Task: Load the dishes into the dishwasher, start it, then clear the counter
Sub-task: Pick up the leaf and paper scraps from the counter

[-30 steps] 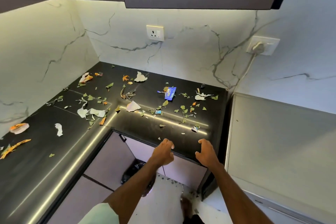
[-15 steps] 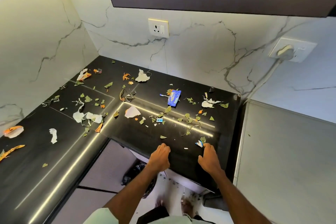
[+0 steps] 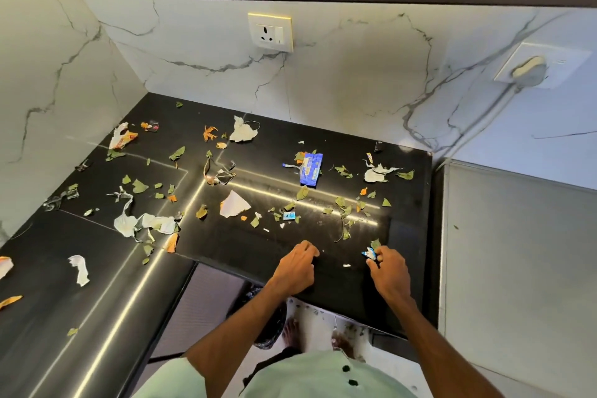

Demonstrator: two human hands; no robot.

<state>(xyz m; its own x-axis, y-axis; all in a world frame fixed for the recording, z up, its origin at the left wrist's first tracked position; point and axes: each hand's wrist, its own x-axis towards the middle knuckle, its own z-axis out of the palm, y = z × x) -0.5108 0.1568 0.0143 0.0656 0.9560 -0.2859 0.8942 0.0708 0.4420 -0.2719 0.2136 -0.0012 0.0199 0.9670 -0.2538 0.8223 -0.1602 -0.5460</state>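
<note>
The black L-shaped counter is strewn with litter: green leaf bits, torn white paper, orange peel scraps and a blue wrapper. My left hand rests on the counter near its front edge, fingers curled together, with nothing seen in it. To its right, the fingertips of my right hand pinch a small blue-and-white wrapper scrap beside a green leaf bit. A tiny white crumb lies between the hands.
White marble walls with a socket and a plugged-in cord ring the counter. Dark cabinets hang overhead. A grey appliance top adjoins on the right. Below the edge are a black bin bag, littered floor and my feet.
Both hands slid forward from the counter's front edge onto its top. My right fingers reached the blue-and-white scrap and closed on it. The view tilted down and moved closer.
</note>
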